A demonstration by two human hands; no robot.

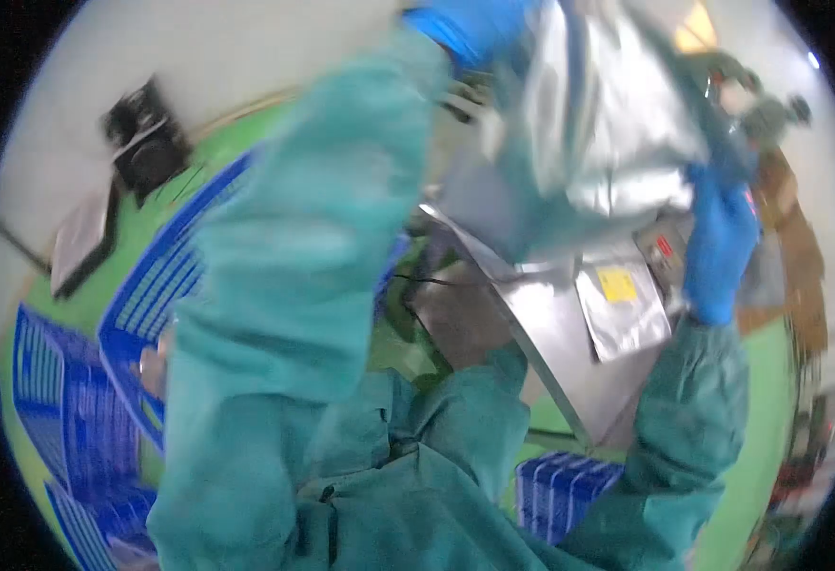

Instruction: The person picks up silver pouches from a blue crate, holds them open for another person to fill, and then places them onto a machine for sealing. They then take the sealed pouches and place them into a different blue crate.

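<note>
A large, shiny silver foil bag (608, 114) is held up in front of me, smeared by motion, with greyish, see-through-looking edges. My left hand (479, 30), in a blue glove, grips its upper left side at the top of the view; the fingers are partly cut off and blurred. On the bag's lower right side, my right hand (722, 243), also blue-gloved, is closed on the edge. Beneath the bag, a flat silver pouch (627, 328) with a yellow label (616, 284) lies on the metal table (560, 347), beside a small device (667, 249) with a red display.
Blue plastic crates (84, 409) stand at the left, and another blue crate (565, 490) is below the table. Brown cardboard (793, 257) is at the right. A person (736, 100) is at the upper right. Black equipment (148, 143) stands on the green floor.
</note>
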